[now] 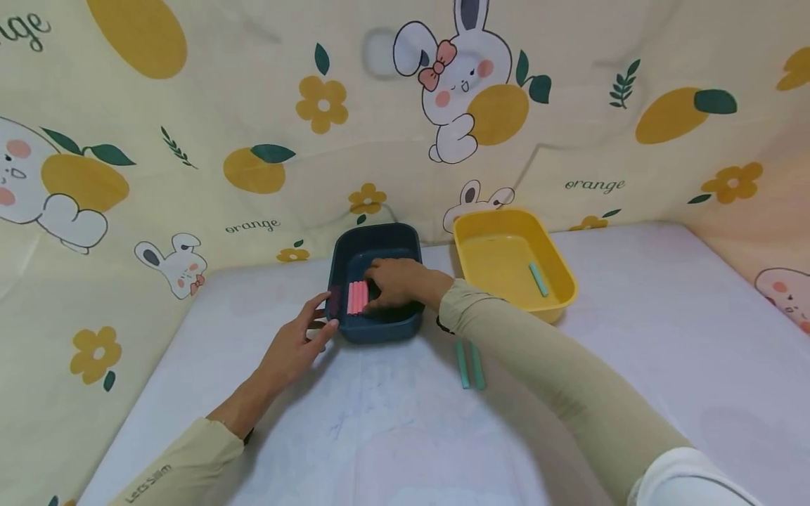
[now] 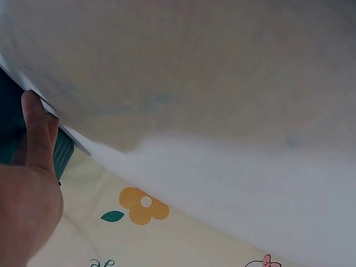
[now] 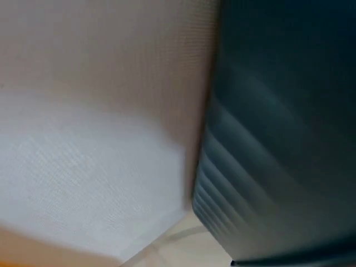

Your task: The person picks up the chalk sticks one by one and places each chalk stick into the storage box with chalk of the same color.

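The likeliest trouble is in the dark blue tub (image 1: 380,333): the pink sticks (image 1: 357,298) lie side by side in its left part, right next to the fingers of the right hand (image 1: 397,280), so a careless knuckle or thumb could spread the row or roll it askew; the hand also hides much of the tub's right half, and anything under it could be knocked unseen. A hard push against the wall could slide the tub on the table (image 1: 380,414), were the left hand (image 1: 291,351) to press too lightly. The right sleeve (image 1: 538,365) slants past the near side of the yellow tub (image 1: 500,256), above the upper ends of two green sticks (image 1: 463,364) on the table; dropping that forearm could shift them.

The right hand reaches in over the tub's right side, back of the hand up, fingers bent down towards the floor of the tub; whether they grip anything, I cannot tell. The left hand comes from the near left, fingers loosely spread and fairly straight, fingertips and thumb touching the tub's near left corner; it appears to steady the tub rather than clasp it.
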Motion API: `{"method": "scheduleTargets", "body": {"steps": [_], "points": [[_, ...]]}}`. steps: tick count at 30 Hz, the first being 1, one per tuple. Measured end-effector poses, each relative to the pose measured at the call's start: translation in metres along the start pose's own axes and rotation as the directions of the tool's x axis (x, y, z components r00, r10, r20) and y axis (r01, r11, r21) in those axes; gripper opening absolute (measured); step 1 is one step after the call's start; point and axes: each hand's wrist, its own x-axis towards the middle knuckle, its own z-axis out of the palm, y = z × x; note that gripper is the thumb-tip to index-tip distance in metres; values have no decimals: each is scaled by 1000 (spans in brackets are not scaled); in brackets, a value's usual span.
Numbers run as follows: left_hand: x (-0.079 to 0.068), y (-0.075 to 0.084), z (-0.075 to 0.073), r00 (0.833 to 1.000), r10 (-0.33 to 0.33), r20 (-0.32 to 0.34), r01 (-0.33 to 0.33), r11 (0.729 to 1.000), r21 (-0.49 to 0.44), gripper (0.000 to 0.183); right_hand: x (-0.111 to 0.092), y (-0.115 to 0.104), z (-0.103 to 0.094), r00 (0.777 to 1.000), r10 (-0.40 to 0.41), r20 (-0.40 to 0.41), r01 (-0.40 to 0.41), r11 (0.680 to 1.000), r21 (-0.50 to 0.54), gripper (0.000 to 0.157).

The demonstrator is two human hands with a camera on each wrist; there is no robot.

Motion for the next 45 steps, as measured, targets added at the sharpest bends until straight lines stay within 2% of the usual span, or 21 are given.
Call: {"method": "scheduleTargets", "body": {"steps": [5, 12, 18, 24, 28, 31, 33, 36, 39, 42, 45], "points": [[2, 3, 1, 1000, -14, 9, 14, 1000, 9, 63, -25, 7, -6, 995, -6, -97, 12, 998, 59, 80], [2, 7, -1, 999, -51, 4, 50, 999, 21, 65, -84, 23, -4, 975, 1, -220, 27, 992, 126, 79], [-1, 4, -1, 997, -76, 0, 76, 997, 22, 66, -137, 42, 4, 935, 43, -351, 18, 985, 169, 76], [-1, 3, -3, 997, -79, 2, 79, 997, 24, 67, -185, 71, 25, 879, 119, -461, -24, 978, 208, 67], [1, 4, -2, 997, -75, 9, 75, 997, 23, 68, -217, 101, 42, 806, 113, -581, 0, 981, 192, 54], [2, 4, 0, 997, -81, 13, 80, 996, 23, 68, -239, 122, 51, 747, 112, -655, -25, 990, 140, 50], [3, 4, 0, 997, -81, 15, 80, 996, 29, 68, -252, 132, 56, 730, 123, -672, -78, 992, 96, 51], [5, 4, 1, 997, -75, 13, 75, 996, 40, 67, -264, 137, 62, 720, 136, -680, -142, 989, 48, 56], [5, 4, 0, 997, -75, 7, 74, 996, 45, 67, -267, 134, 64, 717, 168, -677, -169, 983, 66, 61], [4, 5, 0, 997, -82, 7, 81, 996, 37, 68, -265, 128, 64, 735, 252, -629, -195, 968, 159, 69], [3, 5, 0, 996, -87, 9, 87, 996, 28, 68, -265, 124, 62, 771, 364, -523, -265, 930, 256, 80]]}}
